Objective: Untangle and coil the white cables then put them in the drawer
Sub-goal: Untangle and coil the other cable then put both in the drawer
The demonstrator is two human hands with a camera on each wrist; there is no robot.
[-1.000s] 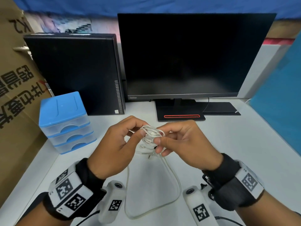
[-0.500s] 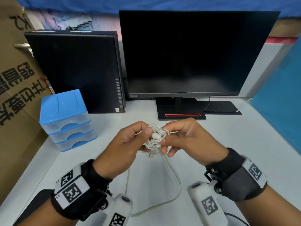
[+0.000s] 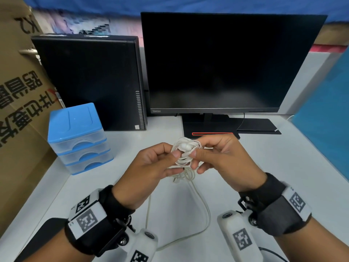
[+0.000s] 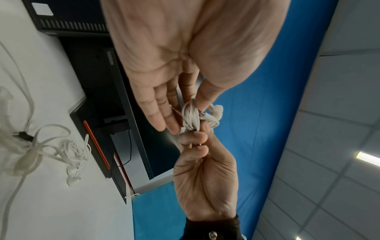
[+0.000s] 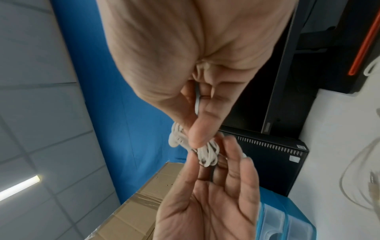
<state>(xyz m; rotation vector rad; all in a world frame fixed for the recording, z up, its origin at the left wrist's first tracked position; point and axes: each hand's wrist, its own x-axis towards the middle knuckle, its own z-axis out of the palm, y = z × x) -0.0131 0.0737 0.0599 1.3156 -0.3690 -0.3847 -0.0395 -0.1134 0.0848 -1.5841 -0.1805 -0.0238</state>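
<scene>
**Both hands holding a bundle of white earphone cable above the desk**

The left hand [image 3: 151, 167] and the right hand [image 3: 222, 159] meet in front of the monitor [image 3: 226, 61], raised above the white desk [image 3: 283, 167]. Between them is a small bundle of white earphone cable [image 3: 186, 150], wound in several loops with an earbud lying on top. The left thumb and forefinger pinch the bundle on its left side; the remaining left fingers [image 4: 156, 107] are nearly straight and lie alongside the loops. The right thumb and forefinger pinch the bundle from the other side, and the other right fingers are curled beneath it. In the right wrist view, the right thumb [image 5: 202, 131] presses on the wound strands.

Below the hands, nearer the person than the monitor, a second, thicker white cable [image 3: 204, 210] lies on the desk in a long loose loop, its tangled end directly under the bundle. In the left wrist view this tangle [image 4: 69, 151] rests on the desk just in front of the monitor's base.

A small blue drawer unit [image 3: 79, 137] stands left of the monitor, in front of a black computer case [image 3: 90, 80]; all three of its drawers are closed. A cardboard box [image 3: 17, 95] stands further left.
</scene>
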